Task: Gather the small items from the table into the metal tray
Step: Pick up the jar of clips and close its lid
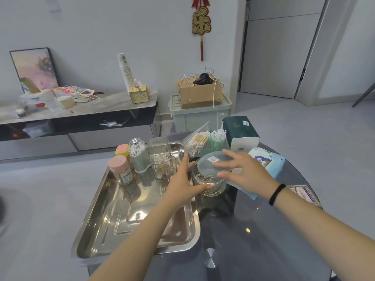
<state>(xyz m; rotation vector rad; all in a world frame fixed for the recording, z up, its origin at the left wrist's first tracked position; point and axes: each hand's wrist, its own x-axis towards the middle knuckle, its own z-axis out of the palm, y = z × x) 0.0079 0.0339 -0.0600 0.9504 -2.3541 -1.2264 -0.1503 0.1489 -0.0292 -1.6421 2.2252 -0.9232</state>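
A metal tray point(113, 216) lies on the left part of the glass table point(263, 230). At its far end stand a pink-lidded bottle point(121, 170), a cotton swab holder point(139, 155) and a clear box of swabs point(161, 159). Just right of the tray, on the table, stands a clear jar of paper clips point(211, 180) with a plastic lid. My left hand point(182, 183) is at the jar's left side, fingers spread, thumb against its front. My right hand point(243, 171) spreads over the lid and the jar's right side.
Behind the jar lie a bag of cotton swabs point(197, 141), a green tub of picks point(217, 140) and a dark green tissue pack point(240, 130). A blue packet point(267, 161) and a printed card point(304, 193) lie to the right. A yellow container point(122, 150) stands behind the bottle.
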